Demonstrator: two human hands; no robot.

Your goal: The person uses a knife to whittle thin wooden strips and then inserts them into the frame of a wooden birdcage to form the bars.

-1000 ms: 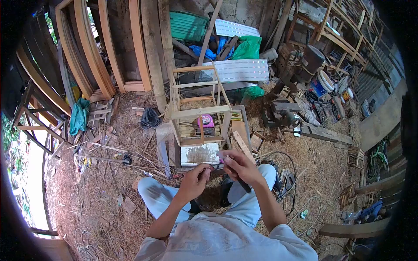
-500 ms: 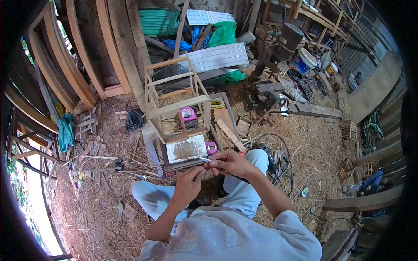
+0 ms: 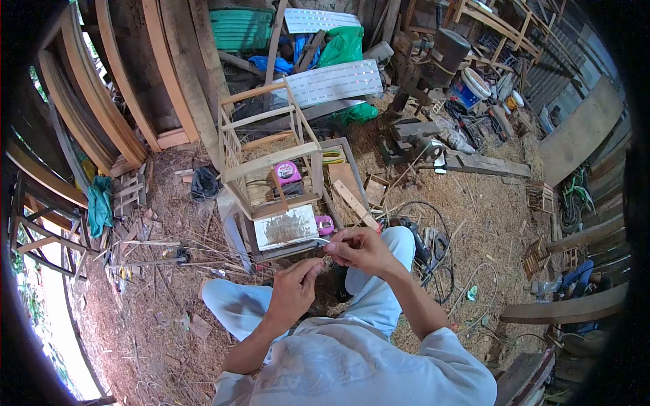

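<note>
My right hand [image 3: 363, 252] pinches a thin, pale, slender piece [image 3: 321, 239] that sticks out to the left from its fingertips; its kind is too small to tell. Lower and to the left, my left hand [image 3: 294, 289] has thumb and fingers pressed together, and whatever they hold, if anything, is hidden. Just beyond the hands lies a white, worn board [image 3: 290, 227] with a brown-grey patch. A pink tape measure [image 3: 325, 224] rests at its right edge. Behind it stands a small wooden frame [image 3: 271, 166], with a second pink tape measure [image 3: 287, 172] inside its outline.
A wooden tray [image 3: 353, 162] holds wood offcuts beside the frame. Black cable [image 3: 443, 260] loops on the sawdust floor at the right. A metal vise-like machine [image 3: 413, 135] and a long plank [image 3: 484, 166] lie further off. Curved wooden frames [image 3: 166, 74] lean at the left.
My hands have moved slightly apart, the left one dropping a little away from the pale piece. The right hand keeps its pinch. The whole view has shifted slightly.
</note>
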